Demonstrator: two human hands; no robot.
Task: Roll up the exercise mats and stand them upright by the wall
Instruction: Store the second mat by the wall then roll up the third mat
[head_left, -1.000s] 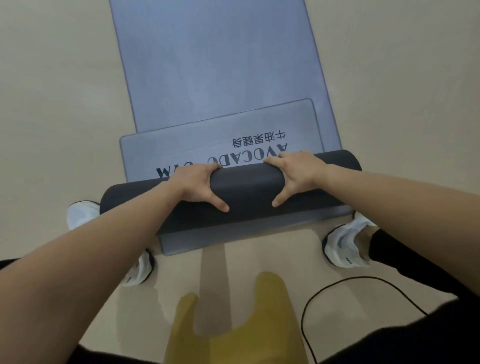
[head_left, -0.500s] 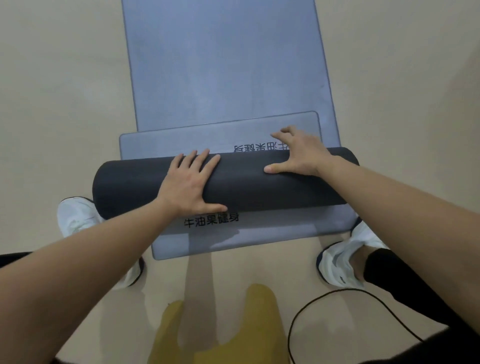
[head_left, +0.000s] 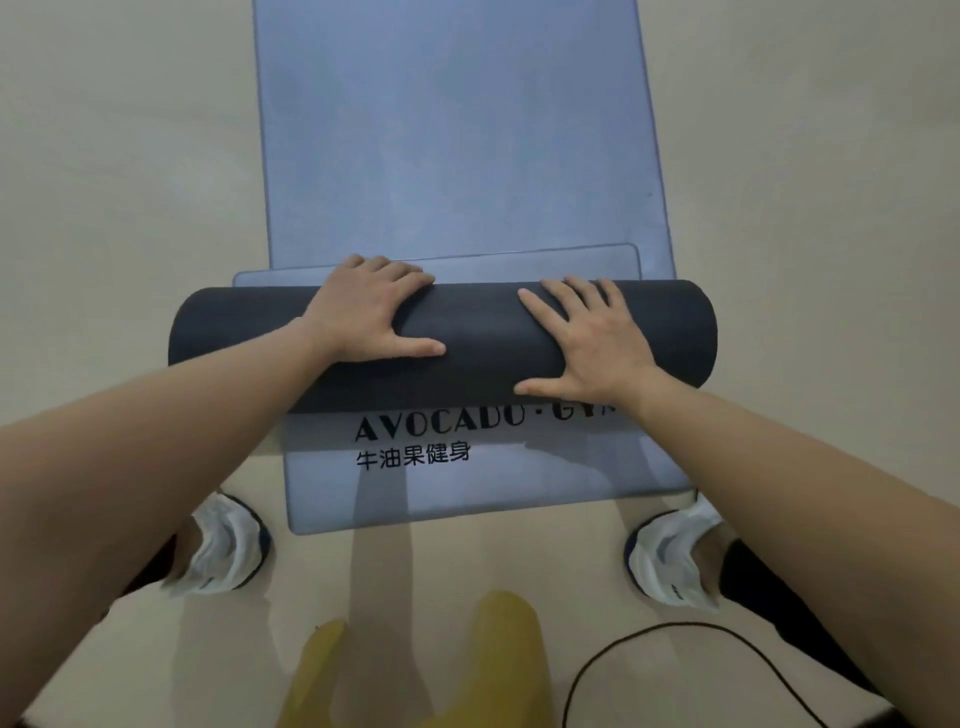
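Dark matte foam wound into a thick cylinder, the roll (head_left: 478, 332) lies crosswise on two flat, smooth mats, its left end jutting past their left edge over the beige floor (head_left: 104, 182). A white left shoe (head_left: 223, 551) stands by the near left corner. The left hand (head_left: 363, 317) presses the roll open-palmed, fingers draped over its far crest. The round-cornered printed mat (head_left: 467, 493) lies on a longer blue mat (head_left: 452, 130). The right hand (head_left: 587, 343) lies flat on the roll, fingers spread. A white right shoe (head_left: 670, 561) stands by the near right corner, with a thin black cable (head_left: 675, 631) curving nearby.
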